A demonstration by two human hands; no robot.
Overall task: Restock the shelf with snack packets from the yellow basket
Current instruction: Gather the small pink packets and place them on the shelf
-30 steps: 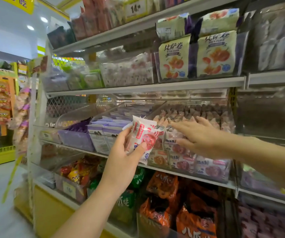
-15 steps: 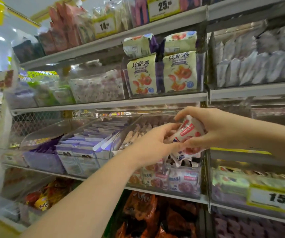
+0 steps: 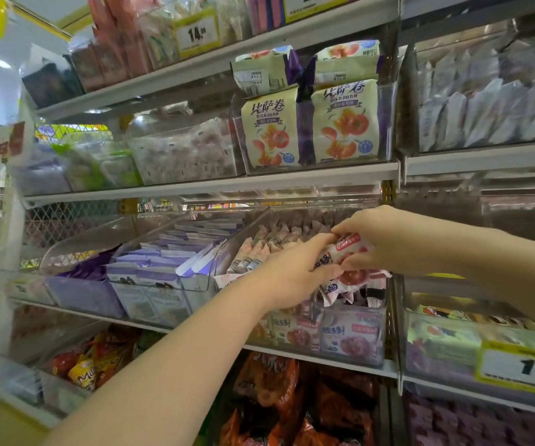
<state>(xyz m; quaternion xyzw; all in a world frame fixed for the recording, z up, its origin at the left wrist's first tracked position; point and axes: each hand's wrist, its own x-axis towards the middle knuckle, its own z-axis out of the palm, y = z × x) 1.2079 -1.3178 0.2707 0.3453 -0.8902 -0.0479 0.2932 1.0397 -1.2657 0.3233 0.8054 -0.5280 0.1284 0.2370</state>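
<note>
A small white and red snack packet (image 3: 345, 251) is held between both hands over a clear plastic bin (image 3: 353, 336) on the middle shelf. My left hand (image 3: 295, 272) grips its lower left end. From the right, my right hand (image 3: 379, 235) pinches its top. The bin is filled with several like packets (image 3: 272, 243) standing in rows. The yellow basket is not in view.
Left of that bin stand clear bins of purple and white packets (image 3: 163, 262). Cream pizza-roll bags (image 3: 308, 130) sit on the shelf above. Orange snack bags (image 3: 279, 391) fill the shelf below. A yellow price tag (image 3: 524, 368) hangs at lower right.
The left hand carried the packet right and up to the bin, and the right hand took hold of its top. The view has shifted right and closer to the shelf.
</note>
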